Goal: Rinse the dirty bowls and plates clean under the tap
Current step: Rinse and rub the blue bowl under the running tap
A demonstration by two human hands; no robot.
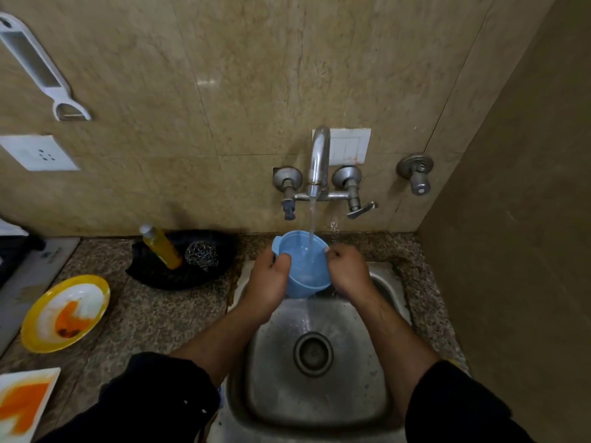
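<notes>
A light blue plastic bowl (303, 263) is held tilted under the running tap (319, 161), above the back of the steel sink (319, 372). Water streams into it and spills from its lower edge. My left hand (268, 276) grips the bowl's left rim, thumb over the edge. My right hand (348, 271) grips the right rim. On the counter at the left lie a round yellow plate (65, 311) smeared with orange sauce and a white square plate (24, 402) with orange stains.
A black tray (182, 260) behind the counter holds a yellow soap bottle (161, 247) and a steel scrubber (201, 255). A white peeler (41, 68) hangs on the wall. A brown wall (511, 251) stands close on the right. A stove edge (28, 273) shows far left.
</notes>
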